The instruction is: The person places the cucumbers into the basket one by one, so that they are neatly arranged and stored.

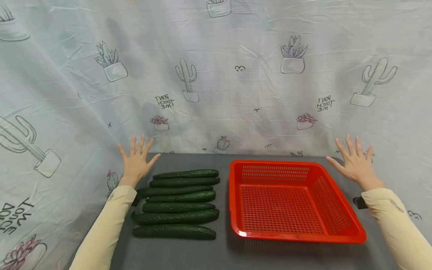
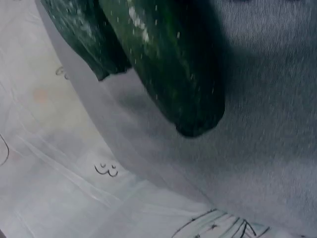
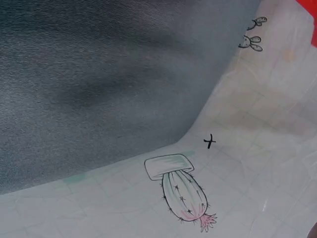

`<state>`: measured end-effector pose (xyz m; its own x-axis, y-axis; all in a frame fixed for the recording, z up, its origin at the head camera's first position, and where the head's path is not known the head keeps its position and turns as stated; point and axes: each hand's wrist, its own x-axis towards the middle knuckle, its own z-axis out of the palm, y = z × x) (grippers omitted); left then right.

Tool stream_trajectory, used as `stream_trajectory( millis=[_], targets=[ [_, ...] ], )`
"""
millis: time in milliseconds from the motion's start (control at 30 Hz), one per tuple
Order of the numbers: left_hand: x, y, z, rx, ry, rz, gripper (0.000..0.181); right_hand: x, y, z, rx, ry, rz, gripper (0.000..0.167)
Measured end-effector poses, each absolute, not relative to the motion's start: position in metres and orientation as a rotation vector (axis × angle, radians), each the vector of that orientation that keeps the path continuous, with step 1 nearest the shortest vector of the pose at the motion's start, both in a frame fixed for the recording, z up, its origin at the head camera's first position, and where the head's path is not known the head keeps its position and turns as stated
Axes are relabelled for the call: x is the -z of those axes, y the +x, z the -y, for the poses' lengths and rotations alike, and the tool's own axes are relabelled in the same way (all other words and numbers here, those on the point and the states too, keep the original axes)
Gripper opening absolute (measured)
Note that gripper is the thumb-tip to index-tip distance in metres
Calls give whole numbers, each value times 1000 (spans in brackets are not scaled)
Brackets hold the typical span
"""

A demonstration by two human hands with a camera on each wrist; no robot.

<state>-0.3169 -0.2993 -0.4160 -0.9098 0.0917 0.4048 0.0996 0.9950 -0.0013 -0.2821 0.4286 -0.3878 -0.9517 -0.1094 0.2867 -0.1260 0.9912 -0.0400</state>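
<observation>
Several dark green cucumbers (image 1: 175,217) lie side by side, roughly parallel, on the left half of the table. My left hand (image 1: 135,161) is held up with fingers spread, just beyond their left ends, holding nothing. To their right stands a red plastic basket (image 1: 280,238) with a lattice bottom and nothing in it. At the basket's right, my right hand (image 1: 358,165) is raised too, fingers spread and touching nothing. In the left wrist view two cucumber ends (image 2: 168,74) show close up. The right wrist view has a corner of the red basket (image 3: 309,20) at its edge.
A grey cloth (image 1: 168,255) covers the table. Behind it and at both sides hangs a pale curtain (image 1: 216,75) printed with potted cacti and succulents. The table's back edge meets this curtain. A dark wrist device (image 1: 359,203) sits at the right sleeve.
</observation>
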Motion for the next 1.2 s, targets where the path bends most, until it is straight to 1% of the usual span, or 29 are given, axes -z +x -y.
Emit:
stream_trajectory(
  millis=[233, 467, 633, 800, 933, 1067, 1200],
  targets=[
    [422, -305, 294, 72, -184, 2727, 73, 393, -275, -428, -109, 276, 2853, 79],
    [432, -283, 288, 194, -246, 2745, 71, 402, -266, -422, -189, 354, 2843, 75],
    [440, -265, 283, 242, -288, 2752, 71, 408, -256, -420, -314, 429, 2826, 73],
    [441, -243, 276, 274, -327, 2762, 71, 418, -246, -417, -434, 477, 2793, 73],
    [442, -226, 269, 309, -339, 2761, 70, 425, -236, -413, -632, 509, 2809, 75],
    [445, -209, 266, 310, -334, 2732, 66, 428, -229, -409, -786, 500, 2887, 77],
    [449, -193, 264, 327, -330, 2722, 58, 428, -225, -408, -865, 485, 2931, 76]
  ],
)
